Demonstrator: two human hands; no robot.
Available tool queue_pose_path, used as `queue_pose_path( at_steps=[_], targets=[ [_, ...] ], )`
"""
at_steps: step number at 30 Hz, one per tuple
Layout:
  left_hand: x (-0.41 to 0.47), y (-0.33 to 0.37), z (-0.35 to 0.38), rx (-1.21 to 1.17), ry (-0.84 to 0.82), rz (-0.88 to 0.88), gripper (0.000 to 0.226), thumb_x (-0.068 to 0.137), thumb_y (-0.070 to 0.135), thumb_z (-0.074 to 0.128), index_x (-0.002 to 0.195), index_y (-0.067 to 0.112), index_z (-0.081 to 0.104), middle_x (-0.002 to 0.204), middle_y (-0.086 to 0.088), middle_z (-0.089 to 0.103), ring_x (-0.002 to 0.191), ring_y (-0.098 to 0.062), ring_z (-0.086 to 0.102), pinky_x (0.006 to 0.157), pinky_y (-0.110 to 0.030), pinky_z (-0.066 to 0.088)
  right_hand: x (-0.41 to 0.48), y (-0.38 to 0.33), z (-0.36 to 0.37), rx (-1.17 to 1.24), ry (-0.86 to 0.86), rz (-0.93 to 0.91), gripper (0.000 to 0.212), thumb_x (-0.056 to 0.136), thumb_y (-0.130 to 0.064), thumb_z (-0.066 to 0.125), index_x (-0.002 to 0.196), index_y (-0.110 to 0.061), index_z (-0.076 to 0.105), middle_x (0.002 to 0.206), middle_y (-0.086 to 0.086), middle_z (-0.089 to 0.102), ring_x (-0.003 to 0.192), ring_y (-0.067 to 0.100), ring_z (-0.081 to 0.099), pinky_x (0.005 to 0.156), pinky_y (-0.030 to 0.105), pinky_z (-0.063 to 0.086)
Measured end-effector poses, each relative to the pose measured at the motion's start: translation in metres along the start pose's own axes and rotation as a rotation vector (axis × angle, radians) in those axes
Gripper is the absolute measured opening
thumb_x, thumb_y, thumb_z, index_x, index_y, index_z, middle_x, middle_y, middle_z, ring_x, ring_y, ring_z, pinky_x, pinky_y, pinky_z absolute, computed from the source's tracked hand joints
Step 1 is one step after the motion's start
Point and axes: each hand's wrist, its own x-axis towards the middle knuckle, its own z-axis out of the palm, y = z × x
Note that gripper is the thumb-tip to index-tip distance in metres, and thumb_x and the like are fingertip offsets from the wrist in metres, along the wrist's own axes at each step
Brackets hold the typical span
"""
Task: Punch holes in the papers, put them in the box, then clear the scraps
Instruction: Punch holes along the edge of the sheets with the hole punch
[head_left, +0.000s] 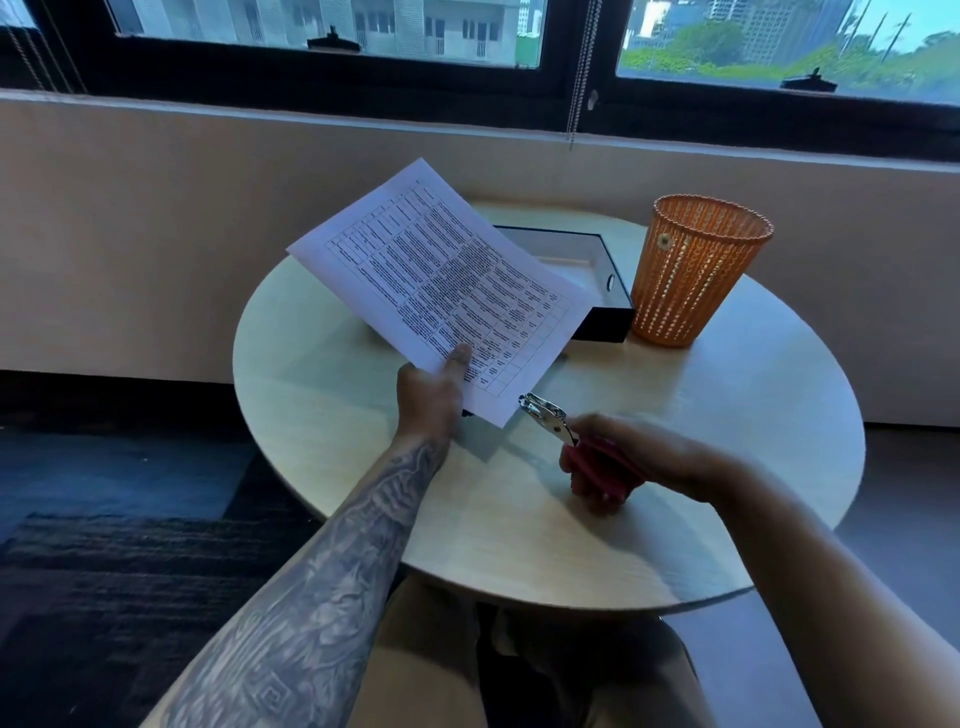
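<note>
A tattooed forearm is reaching in from the lower left, and the left hand (428, 395) is pinching the paper (436, 286) at its near edge, thumb on top and the other fingers hidden beneath. The paper, a white sheet printed with a table of text, is being held tilted above the table (311, 374), its far corner rising toward the window. Just right of that hand, the punch (545, 418) is pointing its metal head at the sheet's near corner and meeting the edge there; whether the edge is sitting inside the punch's mouth cannot be told. The right hand (639, 462) is gripping the punch's red handles, fingers curled round them, and is blurred. Farther back, the box (605, 319) is lying open on the table, black outside and pale inside, with its left part hidden behind the raised sheet. At the box's right corner an orange mesh basket (696, 275) is standing upright, just beside it and possibly touching. The round, pale wooden table is standing close to the wall under the window.
</note>
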Motion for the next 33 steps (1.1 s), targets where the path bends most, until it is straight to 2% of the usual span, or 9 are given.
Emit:
queue_pose_path(
  at_steps=[3,8,12,16,20,25,30,33],
  targets=[
    [-0.002,0.002,0.0,-0.003,-0.008,0.017,0.017,0.087,0.022,0.075,0.078,0.02,0.061,0.084,0.007,0.068,0.076,-0.014,0.067,0.077,-0.033,0.058,0.001,-0.002,0.003,-0.023,0.009,0.021,0.054,0.096,-0.051,0.044,0.092,-0.001,0.065,0.078,0.021,0.066,0.067,0.033,0.062,0.057,0.034,0.052],
    [-0.002,0.002,0.001,0.007,0.005,0.034,0.016,0.088,0.022,0.074,0.078,0.022,0.061,0.083,0.009,0.067,0.076,-0.012,0.066,0.069,-0.027,0.055,0.001,-0.003,0.005,-0.051,0.031,0.022,0.052,0.103,-0.046,0.04,0.09,-0.001,0.064,0.072,0.018,0.064,0.056,0.028,0.061,0.054,0.031,0.05],
    [-0.001,0.001,0.001,0.023,0.009,0.042,0.017,0.089,0.022,0.074,0.076,0.021,0.062,0.08,0.009,0.068,0.071,-0.009,0.066,0.068,-0.028,0.057,-0.002,-0.004,0.007,-0.055,0.041,0.018,0.052,0.104,-0.046,0.04,0.091,-0.002,0.064,0.071,0.016,0.065,0.055,0.027,0.061,0.053,0.031,0.05],
    [-0.001,0.0,0.001,0.02,-0.013,0.061,0.007,0.09,0.022,0.072,0.09,0.017,0.068,0.087,0.008,0.07,0.077,-0.013,0.068,0.071,-0.028,0.058,-0.001,-0.006,0.011,-0.071,0.051,0.01,0.05,0.104,-0.044,0.041,0.09,-0.001,0.064,0.07,0.017,0.064,0.056,0.028,0.06,0.054,0.033,0.05],
    [-0.002,0.0,0.0,0.017,-0.001,0.067,0.008,0.09,0.023,0.072,0.086,0.019,0.067,0.086,0.009,0.07,0.071,-0.007,0.066,0.063,-0.023,0.055,0.002,-0.008,0.014,-0.093,0.049,0.007,0.052,0.103,-0.047,0.044,0.09,-0.001,0.064,0.068,0.016,0.065,0.057,0.028,0.06,0.054,0.033,0.05],
    [-0.002,-0.001,0.0,0.015,0.019,0.065,0.013,0.089,0.023,0.073,0.079,0.019,0.067,0.083,0.009,0.07,0.069,-0.007,0.066,0.066,-0.027,0.056,0.005,-0.01,0.016,-0.118,0.053,0.007,0.054,0.102,-0.051,0.045,0.088,-0.002,0.063,0.067,0.014,0.064,0.052,0.026,0.059,0.051,0.032,0.049],
    [0.001,-0.003,-0.001,0.004,0.012,0.057,0.009,0.088,0.025,0.073,0.086,0.017,0.07,0.09,0.005,0.074,0.079,-0.014,0.071,0.074,-0.033,0.059,0.006,-0.009,0.015,-0.115,0.046,-0.001,0.054,0.103,-0.051,0.043,0.088,-0.002,0.062,0.067,0.014,0.061,0.049,0.024,0.056,0.048,0.031,0.047],
    [-0.001,-0.002,0.0,0.009,0.012,0.065,0.009,0.089,0.024,0.073,0.084,0.018,0.068,0.088,0.007,0.072,0.077,-0.011,0.069,0.073,-0.031,0.058,0.008,-0.008,0.016,-0.118,0.047,-0.006,0.056,0.103,-0.052,0.042,0.088,-0.002,0.062,0.069,0.017,0.059,0.049,0.023,0.055,0.047,0.03,0.045]
  ],
)
